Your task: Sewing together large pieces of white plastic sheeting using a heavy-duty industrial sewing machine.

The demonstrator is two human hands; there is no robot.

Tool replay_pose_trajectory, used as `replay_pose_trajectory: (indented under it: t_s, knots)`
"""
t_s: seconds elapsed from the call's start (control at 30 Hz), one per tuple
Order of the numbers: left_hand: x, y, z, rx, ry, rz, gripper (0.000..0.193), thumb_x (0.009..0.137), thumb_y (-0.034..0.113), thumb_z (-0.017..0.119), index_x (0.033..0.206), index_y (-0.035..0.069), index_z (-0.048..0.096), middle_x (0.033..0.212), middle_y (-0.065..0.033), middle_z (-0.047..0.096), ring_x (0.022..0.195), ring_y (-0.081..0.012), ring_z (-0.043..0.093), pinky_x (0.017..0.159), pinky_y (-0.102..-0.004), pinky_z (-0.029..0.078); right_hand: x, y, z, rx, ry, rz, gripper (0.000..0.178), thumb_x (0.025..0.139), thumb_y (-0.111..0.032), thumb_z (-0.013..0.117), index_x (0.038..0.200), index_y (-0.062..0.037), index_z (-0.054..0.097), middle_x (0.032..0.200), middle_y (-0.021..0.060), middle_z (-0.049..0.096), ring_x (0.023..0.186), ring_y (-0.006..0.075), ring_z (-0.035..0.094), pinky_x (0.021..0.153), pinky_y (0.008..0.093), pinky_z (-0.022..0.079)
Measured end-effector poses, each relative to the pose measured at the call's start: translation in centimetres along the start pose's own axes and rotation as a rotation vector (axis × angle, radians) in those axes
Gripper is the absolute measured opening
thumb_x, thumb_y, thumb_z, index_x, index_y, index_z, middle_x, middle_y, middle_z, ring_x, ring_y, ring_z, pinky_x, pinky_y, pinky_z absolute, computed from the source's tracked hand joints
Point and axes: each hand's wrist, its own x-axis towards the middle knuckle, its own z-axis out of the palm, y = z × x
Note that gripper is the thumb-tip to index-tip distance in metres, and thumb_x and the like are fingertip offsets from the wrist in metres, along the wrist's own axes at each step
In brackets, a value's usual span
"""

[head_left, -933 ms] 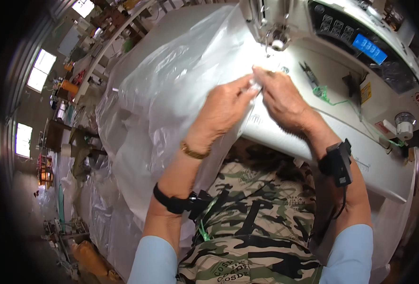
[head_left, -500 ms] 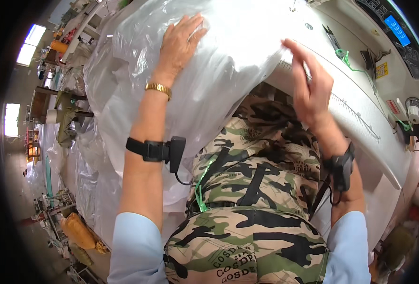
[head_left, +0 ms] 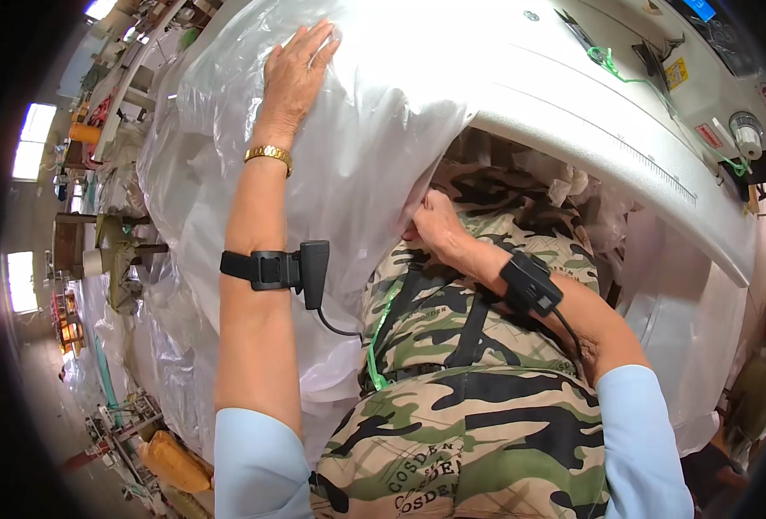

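A large translucent plastic sheet point(head_left: 348, 186) covers the left part of the white sewing machine table point(head_left: 556, 95) and hangs over its front edge into my lap. Flat on the sheet, near its far left, lies my left hand point(head_left: 296, 80), fingers stretched out and holding nothing. My right hand point(head_left: 437, 223) is below the table edge, above the camouflage apron point(head_left: 478, 303). Its fingers are curled around the hanging edge of the plastic sheet, and the fingertips are partly hidden.
Thread snips point(head_left: 576, 28) and a green cord point(head_left: 606, 60) lie at the far right of the table, near a machine control panel point(head_left: 716, 35). A printed ruler point(head_left: 651, 164) runs along the table's front edge. An orange-brown bundle point(head_left: 175, 463) sits at the lower left.
My right hand has come down and left from the table edge and closed on the hanging plastic. My left hand has shifted slightly left on the sheet. The view has shifted a little.
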Motion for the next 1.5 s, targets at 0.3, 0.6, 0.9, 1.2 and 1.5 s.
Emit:
replay_pose_trajectory:
  t_s: [0.3,0.6,0.9,1.2,1.5]
  knots:
    - [0.1,0.0,-0.2,0.012,0.014,-0.013,0.047,0.098,0.046,0.045,0.132,0.017,0.058,0.142,0.0001,0.052,0.139,-0.0218,0.038,0.116,-0.0447,0.018,0.4,-1.2,0.3,-0.017,0.138,-0.232,0.040,0.089,-0.023,0.063,0.117,0.0035,0.052,0.094,0.0166,0.066,0.079,0.0214,0.066,0.067,0.0329,0.052]
    - [-0.3,0.1,-0.3,0.019,0.028,-0.009,0.048,0.099,0.049,0.044,0.130,0.016,0.060,0.141,-0.0002,0.053,0.139,-0.0205,0.038,0.116,-0.0425,0.017,2.0,-4.5,0.7,0.130,0.170,-0.398,0.035,0.084,-0.026,0.071,0.096,0.0063,0.065,0.087,0.0170,0.069,0.077,0.0230,0.062,0.072,0.0371,0.050]
    - [-0.2,0.3,0.0,-0.023,0.011,-0.008,0.048,0.099,0.049,0.043,0.131,0.017,0.060,0.141,0.0008,0.053,0.139,-0.0198,0.038,0.116,-0.0428,0.017,3.4,1.9,-2.5,0.062,0.052,-0.250,0.039,0.089,-0.024,0.063,0.110,0.0085,0.061,0.094,0.0110,0.069,0.083,0.0184,0.063,0.072,0.0327,0.052]
    - [-0.5,0.6,-0.5,-0.005,0.016,-0.032,0.048,0.099,0.049,0.042,0.131,0.016,0.059,0.142,0.0003,0.053,0.139,-0.0189,0.037,0.117,-0.0419,0.016,2.7,-5.9,-4.1,0.357,-0.205,-0.259,0.057,0.088,-0.036,0.071,0.128,0.0008,0.054,0.125,0.0088,0.055,0.118,0.0186,0.049,0.104,0.0371,0.037]
    - [-0.1,0.6,-0.6,0.004,0.011,-0.013,0.049,0.099,0.050,0.042,0.133,0.018,0.058,0.142,0.0017,0.052,0.139,-0.0189,0.038,0.117,-0.0419,0.017,3.0,-8.3,-5.1,0.149,-0.393,-0.183,0.066,0.080,-0.044,0.075,0.125,0.0006,0.060,0.125,0.0146,0.059,0.119,0.0238,0.051,0.105,0.0381,0.036]
